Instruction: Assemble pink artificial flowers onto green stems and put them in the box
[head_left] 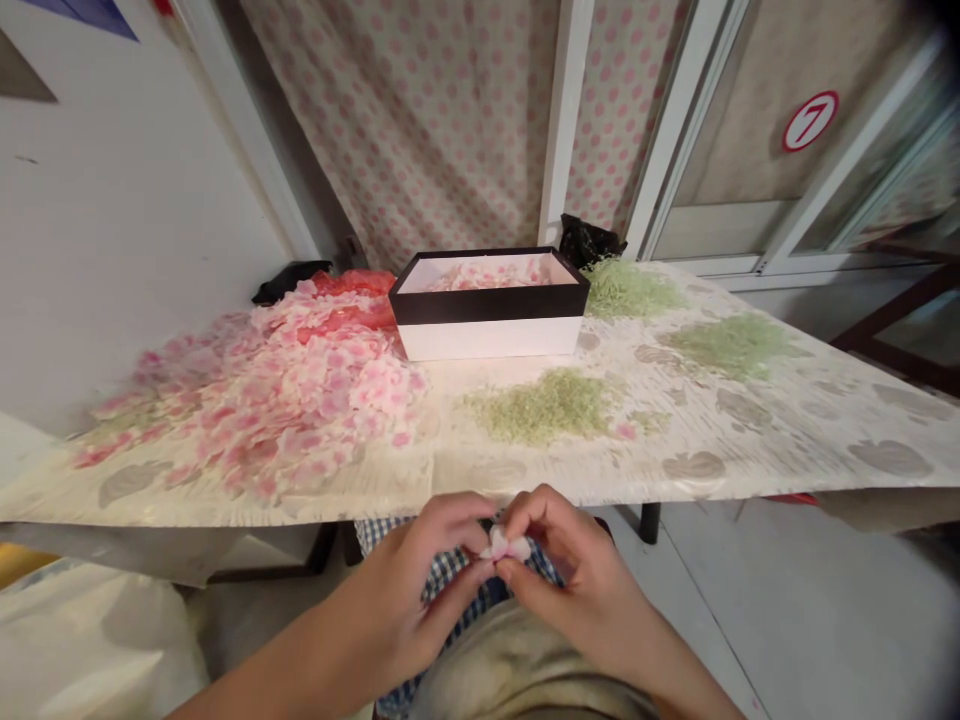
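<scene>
Between my two hands, just off the table's near edge and above my lap, is a small pink and white artificial flower (505, 546). My left hand (439, 570) pinches it from the left, thumb and fingertips at its edge. From the other side my right hand (551, 560) grips it between thumb and forefinger. The fingertips cover part of the flower. A big heap of pink and white petals (300, 400) spreads over the table's left side. Nearer the middle lies a small pile of thin green sprigs (551, 405), with a loose pink petal (625, 430) beside it.
A white box with a black rim (491, 305) stands at the back middle, pink flowers inside. More green piles (731, 345) lie to the right on the patterned tablecloth (795, 430). Red plastic (345, 300) sits by the heap, and a black bag (589, 240) behind the box.
</scene>
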